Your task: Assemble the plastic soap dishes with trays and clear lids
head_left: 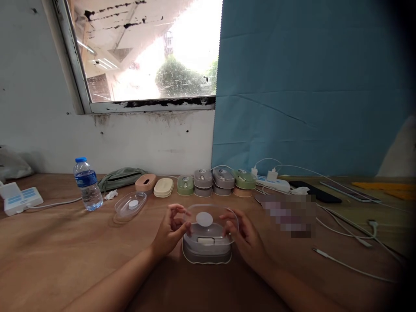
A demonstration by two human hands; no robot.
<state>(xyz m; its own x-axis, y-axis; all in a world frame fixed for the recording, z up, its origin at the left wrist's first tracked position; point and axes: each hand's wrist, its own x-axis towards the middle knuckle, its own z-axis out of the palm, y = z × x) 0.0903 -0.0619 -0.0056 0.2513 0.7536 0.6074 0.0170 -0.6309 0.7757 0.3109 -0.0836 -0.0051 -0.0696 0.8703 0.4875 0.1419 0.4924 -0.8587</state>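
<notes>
Between my hands is a clear oval plastic lid (211,212) with a round white disc on it, tilted above a grey oval box (207,258). My left hand (172,227) pinches the lid's left edge between thumb and curled fingers. On the opposite edge, my right hand (242,234) grips with its thumb in front and its fingers behind, seen partly through the plastic. The grey box sits on the brown table below, its upper part showing through the lid. Whether the lid's lower edge touches the box I cannot tell.
Another clear lid (125,206) lies to the left, near a water bottle (87,184). Along the wall stand a pink box (146,183), a cream box (163,187), a green box (185,185) and stacked grey boxes (203,182). Power strips and white cables (344,232) lie at both sides.
</notes>
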